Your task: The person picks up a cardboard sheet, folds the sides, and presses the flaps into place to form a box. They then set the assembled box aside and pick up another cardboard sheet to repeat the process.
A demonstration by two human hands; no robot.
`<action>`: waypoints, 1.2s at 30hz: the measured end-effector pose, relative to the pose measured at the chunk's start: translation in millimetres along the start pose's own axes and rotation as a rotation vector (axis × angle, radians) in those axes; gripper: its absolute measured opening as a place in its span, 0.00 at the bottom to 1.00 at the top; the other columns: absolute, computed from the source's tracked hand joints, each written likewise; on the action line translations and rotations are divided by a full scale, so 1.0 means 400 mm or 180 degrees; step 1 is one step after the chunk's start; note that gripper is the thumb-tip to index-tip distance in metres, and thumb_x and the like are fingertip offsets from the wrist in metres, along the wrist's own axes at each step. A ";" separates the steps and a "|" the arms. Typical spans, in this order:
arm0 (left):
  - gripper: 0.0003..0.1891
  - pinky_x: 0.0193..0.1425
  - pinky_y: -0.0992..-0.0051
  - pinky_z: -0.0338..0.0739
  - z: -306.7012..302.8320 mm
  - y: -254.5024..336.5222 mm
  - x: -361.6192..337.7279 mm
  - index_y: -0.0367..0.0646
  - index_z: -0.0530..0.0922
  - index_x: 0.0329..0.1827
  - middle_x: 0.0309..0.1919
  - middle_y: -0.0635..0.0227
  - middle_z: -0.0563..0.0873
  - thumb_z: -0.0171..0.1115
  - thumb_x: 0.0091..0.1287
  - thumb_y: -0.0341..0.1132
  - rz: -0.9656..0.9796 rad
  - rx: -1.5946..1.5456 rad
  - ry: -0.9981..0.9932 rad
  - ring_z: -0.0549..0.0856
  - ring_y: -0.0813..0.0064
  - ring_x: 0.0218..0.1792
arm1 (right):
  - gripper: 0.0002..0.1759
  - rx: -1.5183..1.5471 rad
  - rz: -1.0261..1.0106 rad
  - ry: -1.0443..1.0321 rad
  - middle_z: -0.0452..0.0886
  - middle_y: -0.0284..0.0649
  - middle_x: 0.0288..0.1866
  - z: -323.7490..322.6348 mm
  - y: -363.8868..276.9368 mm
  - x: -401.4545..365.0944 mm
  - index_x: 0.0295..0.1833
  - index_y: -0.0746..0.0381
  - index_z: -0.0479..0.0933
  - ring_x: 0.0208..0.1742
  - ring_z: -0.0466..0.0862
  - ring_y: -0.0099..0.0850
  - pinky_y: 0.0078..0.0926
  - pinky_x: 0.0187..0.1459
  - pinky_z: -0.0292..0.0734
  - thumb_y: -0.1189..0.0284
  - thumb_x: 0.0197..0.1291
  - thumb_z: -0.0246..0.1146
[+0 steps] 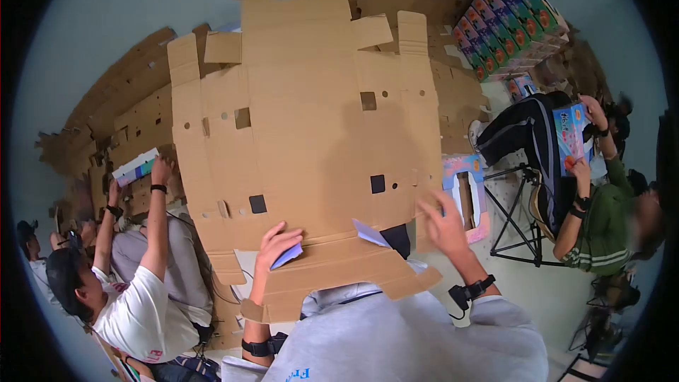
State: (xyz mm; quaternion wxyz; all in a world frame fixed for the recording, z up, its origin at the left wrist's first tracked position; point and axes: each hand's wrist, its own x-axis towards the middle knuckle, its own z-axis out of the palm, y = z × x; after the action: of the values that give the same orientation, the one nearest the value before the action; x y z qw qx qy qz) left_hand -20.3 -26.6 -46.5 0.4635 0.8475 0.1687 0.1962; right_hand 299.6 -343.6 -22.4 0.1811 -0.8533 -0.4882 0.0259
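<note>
A large unfolded cardboard box blank [297,99] spreads out in front of me, brown side up, with cut-out holes and side flaps. Its near panel is bent up towards my body. My left hand [278,249] rests on it at the left of this fold, beside a small purple-faced flap [286,256], fingers stretched out. A second purple-faced flap [370,233] stands up at the right of the fold. My right hand [445,223] is raised near the blank's right edge, slightly blurred, fingers apart and holding nothing.
More flat cardboard [141,110] lies behind and to the left. Printed boxes [506,25] are stacked at the back right. A seated person at left holds a white and teal box [136,168]; another at right holds a blue box [570,131]. A pink-blue printed piece [477,198] is near my right hand.
</note>
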 end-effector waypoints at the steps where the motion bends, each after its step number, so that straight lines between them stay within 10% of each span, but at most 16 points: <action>1: 0.17 0.82 0.56 0.67 0.003 0.006 0.002 0.48 0.91 0.58 0.60 0.62 0.93 0.69 0.70 0.43 -0.0026 -0.0046 -0.0007 0.82 0.53 0.72 | 0.33 0.0019 0.0262 -0.0202 0.76 0.50 0.74 -0.013 0.040 -0.024 0.72 0.51 0.81 0.73 0.79 0.51 0.47 0.70 0.79 0.80 0.60 0.70; 10: 0.22 0.83 0.58 0.65 0.001 -0.033 -0.003 0.50 0.82 0.71 0.66 0.61 0.90 0.66 0.74 0.37 0.0078 -0.0200 -0.0215 0.80 0.55 0.75 | 0.44 -0.0301 -0.0214 -0.0907 0.76 0.54 0.73 -0.078 0.100 -0.043 0.80 0.42 0.73 0.66 0.83 0.55 0.46 0.61 0.84 0.76 0.58 0.75; 19: 0.36 0.86 0.53 0.61 -0.047 0.104 0.041 0.43 0.80 0.74 0.77 0.59 0.80 0.76 0.61 0.44 -0.0569 -0.0536 -0.0465 0.69 0.48 0.81 | 0.44 0.1613 0.0830 0.0684 0.85 0.54 0.51 -0.095 -0.017 0.034 0.83 0.65 0.63 0.44 0.88 0.49 0.38 0.48 0.84 0.78 0.62 0.72; 24: 0.35 0.86 0.53 0.61 -0.041 0.076 0.041 0.43 0.82 0.73 0.76 0.59 0.80 0.76 0.60 0.44 -0.0497 -0.0437 -0.0531 0.70 0.50 0.81 | 0.10 0.0610 -0.0631 0.0102 0.78 0.39 0.23 -0.218 -0.122 0.164 0.40 0.61 0.89 0.20 0.81 0.36 0.31 0.24 0.75 0.80 0.51 0.70; 36: 0.36 0.87 0.53 0.57 -0.077 0.135 0.061 0.46 0.81 0.75 0.78 0.59 0.78 0.76 0.60 0.41 -0.0784 -0.0597 -0.0663 0.68 0.51 0.82 | 0.12 0.0323 -0.2271 -0.1297 0.75 0.34 0.18 -0.051 -0.342 0.357 0.33 0.56 0.77 0.16 0.79 0.36 0.39 0.19 0.70 0.66 0.65 0.71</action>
State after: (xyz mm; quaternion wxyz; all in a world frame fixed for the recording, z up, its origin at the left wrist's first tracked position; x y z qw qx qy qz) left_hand -8.5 -20.6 19.1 0.5760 0.7892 0.2032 0.0641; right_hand 265.9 -166.7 61.0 0.1201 -0.5980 -0.7773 0.1539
